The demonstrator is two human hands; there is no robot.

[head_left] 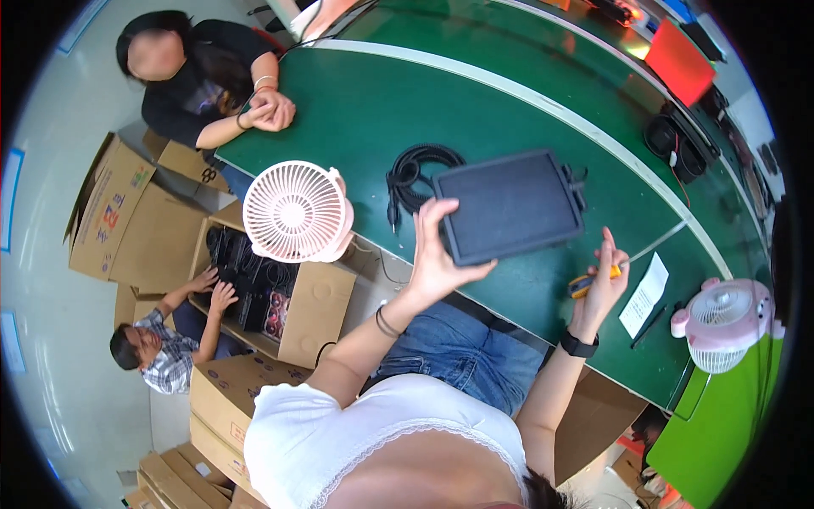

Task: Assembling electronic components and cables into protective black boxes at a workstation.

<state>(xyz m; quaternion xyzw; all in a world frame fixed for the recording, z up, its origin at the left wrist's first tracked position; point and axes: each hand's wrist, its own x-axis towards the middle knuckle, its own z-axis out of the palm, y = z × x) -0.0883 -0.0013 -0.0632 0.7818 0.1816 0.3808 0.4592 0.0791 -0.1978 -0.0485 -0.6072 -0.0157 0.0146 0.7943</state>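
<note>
My left hand (pixel 437 254) grips the near left edge of a flat black rectangular device (pixel 513 208), its fingers on one side and the thumb underneath. The device is tilted above the green table. Beside it lies a coiled black cable (pixel 407 174) with a plug at its end; whether it joins the device is hidden. In my right hand (pixel 600 293), to the right of the device, is a screwdriver (pixel 581 286) with a yellow and dark handle. Its long thin shaft points away to the upper right, apart from the device.
A pink fan (pixel 297 212) stands at the table's left edge, another pink fan (pixel 725 318) at the far right. A paper slip (pixel 644 295) and black pen (pixel 649 328) lie right of my hand. One person sits across the table corner; another reaches into a carton (pixel 318 310).
</note>
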